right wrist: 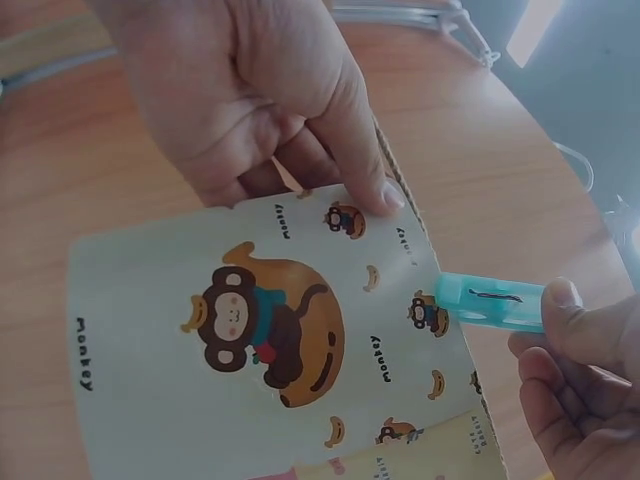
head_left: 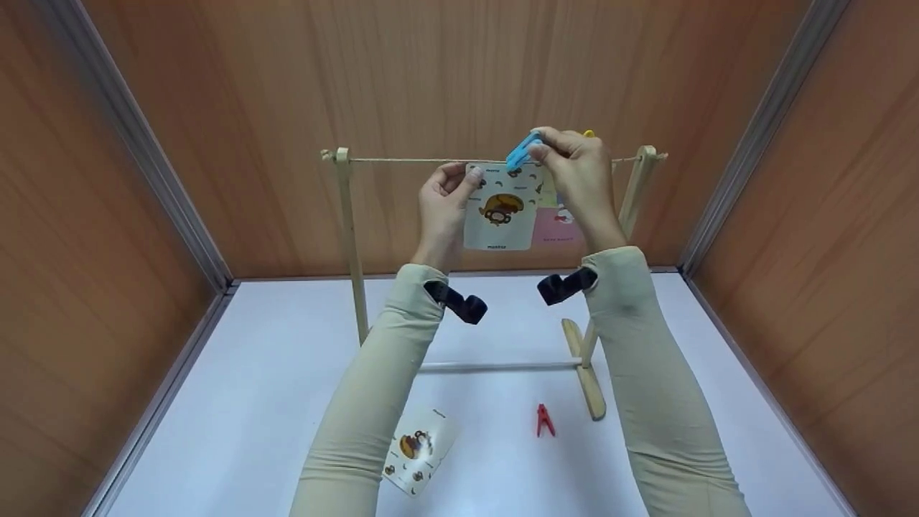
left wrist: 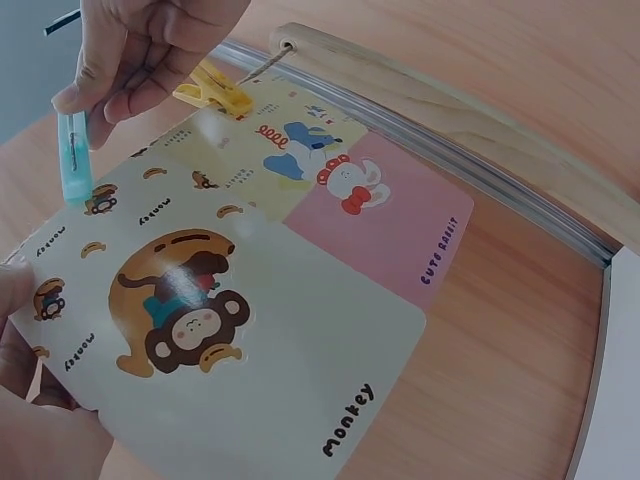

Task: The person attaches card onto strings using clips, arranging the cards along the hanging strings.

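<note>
R fingers (head_left: 553, 147) pinch blue peg (head_left: 522, 152) onto top edge of monkey card (head_left: 500, 208) at string (head_left: 409, 160) of wooden rack (head_left: 350, 237), L hand (head_left: 441, 208) pinching card's upper L corner; pink card (head_left: 558, 222) hangs just behind, red peg (head_left: 545, 420) + 2nd monkey card (head_left: 420, 449) on bench (head_left: 237, 373).

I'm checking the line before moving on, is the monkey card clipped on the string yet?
Cannot tell. The blue clothespin sits at the monkey card top edge, pinched by the right hand.
</note>
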`<state>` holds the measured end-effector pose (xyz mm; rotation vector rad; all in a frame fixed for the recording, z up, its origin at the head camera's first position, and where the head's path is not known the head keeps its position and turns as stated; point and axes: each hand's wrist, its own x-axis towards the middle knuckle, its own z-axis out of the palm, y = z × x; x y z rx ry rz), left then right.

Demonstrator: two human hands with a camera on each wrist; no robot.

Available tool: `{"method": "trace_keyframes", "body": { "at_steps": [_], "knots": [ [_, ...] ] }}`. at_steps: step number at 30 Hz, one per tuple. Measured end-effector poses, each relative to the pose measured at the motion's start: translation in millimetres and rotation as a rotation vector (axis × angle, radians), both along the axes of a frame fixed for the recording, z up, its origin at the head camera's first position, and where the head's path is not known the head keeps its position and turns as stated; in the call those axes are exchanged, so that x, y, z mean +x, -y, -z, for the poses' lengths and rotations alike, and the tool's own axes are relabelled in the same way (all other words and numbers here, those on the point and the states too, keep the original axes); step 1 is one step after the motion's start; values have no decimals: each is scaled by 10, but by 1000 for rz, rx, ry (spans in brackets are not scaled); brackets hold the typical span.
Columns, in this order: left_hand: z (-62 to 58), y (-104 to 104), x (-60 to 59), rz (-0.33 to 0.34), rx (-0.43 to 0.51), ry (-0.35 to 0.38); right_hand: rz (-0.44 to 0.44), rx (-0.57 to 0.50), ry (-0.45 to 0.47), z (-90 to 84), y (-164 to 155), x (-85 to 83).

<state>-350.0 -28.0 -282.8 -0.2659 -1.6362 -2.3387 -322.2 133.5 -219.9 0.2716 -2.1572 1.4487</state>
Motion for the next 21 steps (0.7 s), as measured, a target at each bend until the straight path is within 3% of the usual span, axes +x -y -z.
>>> {"method": "trace_keyframes", "body": {
  "at_steps": [21],
  "knots": [
    [-21,-20,6,4,13,-13,-2,157,48,-17,42,-19]
  ]
}}
